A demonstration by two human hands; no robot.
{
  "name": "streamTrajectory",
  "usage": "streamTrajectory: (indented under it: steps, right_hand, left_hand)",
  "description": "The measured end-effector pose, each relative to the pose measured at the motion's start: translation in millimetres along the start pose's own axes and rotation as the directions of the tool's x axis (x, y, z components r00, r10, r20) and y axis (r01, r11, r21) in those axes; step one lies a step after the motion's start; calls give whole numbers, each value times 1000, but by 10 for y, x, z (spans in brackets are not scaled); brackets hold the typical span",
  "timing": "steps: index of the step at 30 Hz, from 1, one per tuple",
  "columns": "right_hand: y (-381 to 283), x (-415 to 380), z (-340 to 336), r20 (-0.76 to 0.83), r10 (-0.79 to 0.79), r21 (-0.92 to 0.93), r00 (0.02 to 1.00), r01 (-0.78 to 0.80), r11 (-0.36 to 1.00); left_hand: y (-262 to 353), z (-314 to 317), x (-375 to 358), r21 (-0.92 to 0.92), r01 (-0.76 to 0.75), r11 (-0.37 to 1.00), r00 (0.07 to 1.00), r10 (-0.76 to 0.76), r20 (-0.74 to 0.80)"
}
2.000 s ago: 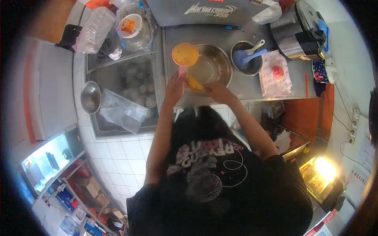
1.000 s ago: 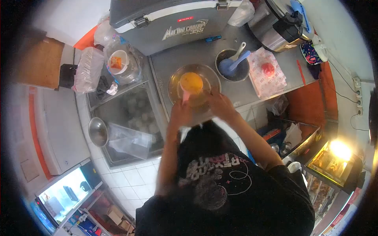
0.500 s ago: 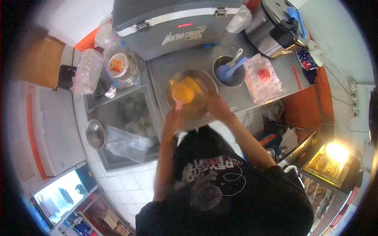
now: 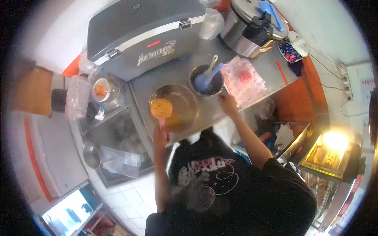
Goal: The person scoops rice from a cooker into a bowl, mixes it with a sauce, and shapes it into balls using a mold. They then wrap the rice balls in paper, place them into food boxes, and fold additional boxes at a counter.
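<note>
- Scoop [image 4: 162, 108], pink-handled, one: directly ahead of left fingers, across left part of steel bowl [image 4: 183, 101]; height above it unclear.
- Left hand [image 4: 160, 136]: nearer; fingers clamped around scoop's handle.
- Long axis: straight forward from left fingers.
- Right hand [image 4: 227, 103]: well apart from scoop, rightward; fingers apart or together, cannot tell; spoon bowl [image 4: 215, 85] just ahead and leftward, printed paper [image 4: 255, 87] ahead and rightward.

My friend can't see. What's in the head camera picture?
A person's left hand holds a pink-handled scoop at a metal bowl. The right hand is near a smaller bowl with two utensils; a grey cooler stands behind.
</note>
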State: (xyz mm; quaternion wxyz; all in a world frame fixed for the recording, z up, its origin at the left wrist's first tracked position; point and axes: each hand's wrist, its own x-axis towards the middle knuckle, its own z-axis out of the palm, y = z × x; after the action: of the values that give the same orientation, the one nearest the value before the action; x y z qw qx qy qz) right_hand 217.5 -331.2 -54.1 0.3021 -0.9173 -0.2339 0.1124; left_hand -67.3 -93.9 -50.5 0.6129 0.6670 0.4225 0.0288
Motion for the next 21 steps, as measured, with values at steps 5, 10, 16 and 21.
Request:
streamTrajectory:
  steps: [5,10,16,21]
  right_hand:
    - [536,-14,-381,181,61,299,982,-114,947]
    - [834,61,-634,339,-60,399,939,-86,913]
    - [1247,351,-940,333,-235,381,913,98,920]
    - [1492,520,-1077,382,-171,354,908,27,935]
  left_hand:
    - [-197,436,111,61,-3,998,993,11,-122]
    - [48,760,184,112,104,988,977,-81,-196]
    - [-85,841,496,424,134,896,920,47,-389]
    - [692,1050,234,591,191,784,909,85,-407]
